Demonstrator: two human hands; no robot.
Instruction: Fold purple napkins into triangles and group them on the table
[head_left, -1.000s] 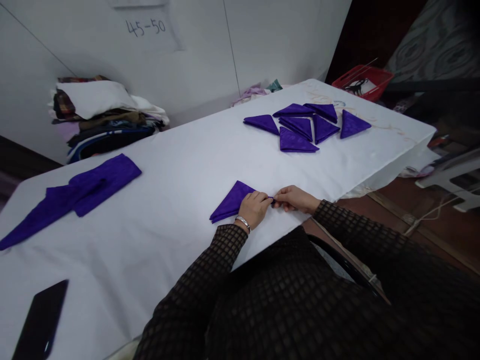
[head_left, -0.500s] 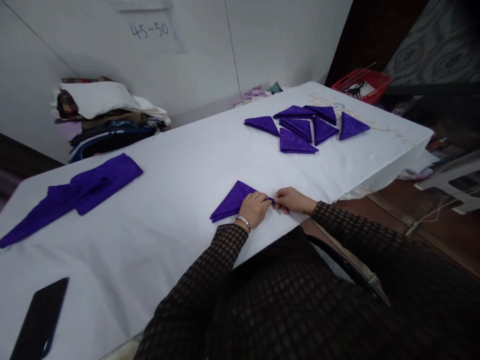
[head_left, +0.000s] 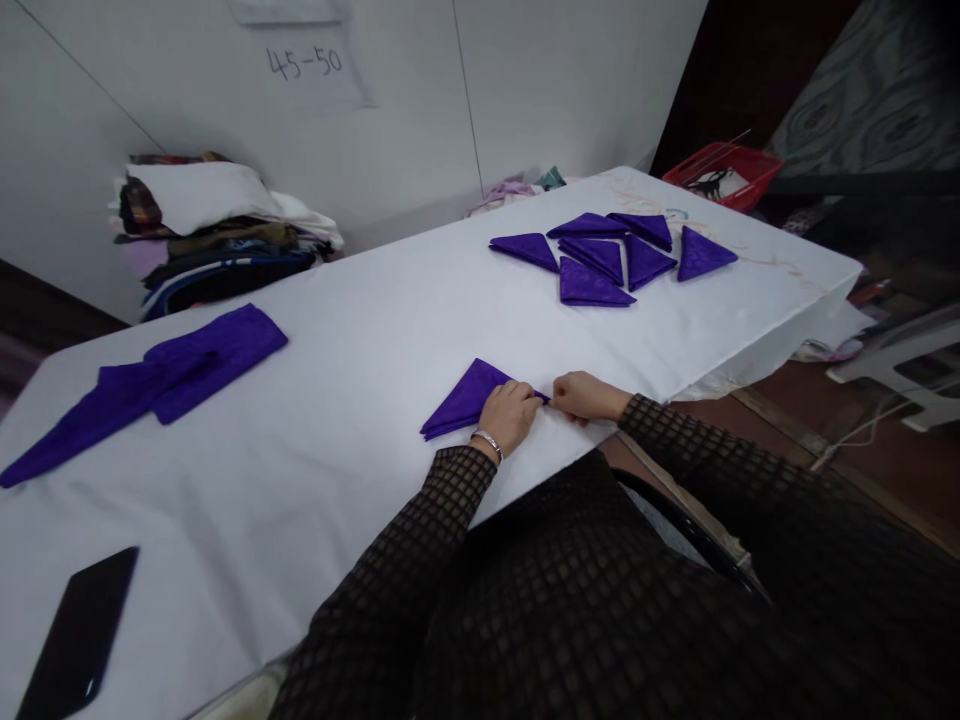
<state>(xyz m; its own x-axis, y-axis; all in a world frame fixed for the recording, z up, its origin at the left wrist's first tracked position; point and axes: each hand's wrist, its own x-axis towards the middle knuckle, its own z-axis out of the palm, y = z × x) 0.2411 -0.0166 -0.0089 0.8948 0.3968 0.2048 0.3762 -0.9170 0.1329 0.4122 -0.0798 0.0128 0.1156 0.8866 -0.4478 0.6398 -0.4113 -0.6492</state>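
Observation:
A purple napkin, folded to a triangle, lies on the white table near its front edge. My left hand rests curled on the napkin's right part, a bracelet on the wrist. My right hand pinches the napkin's right tip between closed fingers. Both hands meet at that corner. Several finished purple triangles lie spread at the far right of the table. Unfolded purple napkins lie in a heap at the left.
A black phone lies at the near left corner. A stack of folded cloths sits against the wall behind the table. A red basket stands beyond the table's right end. Cables run over the floor at right.
Both hands stay at the napkin's right corner; the fingers shifted only slightly. The view drifted a little.

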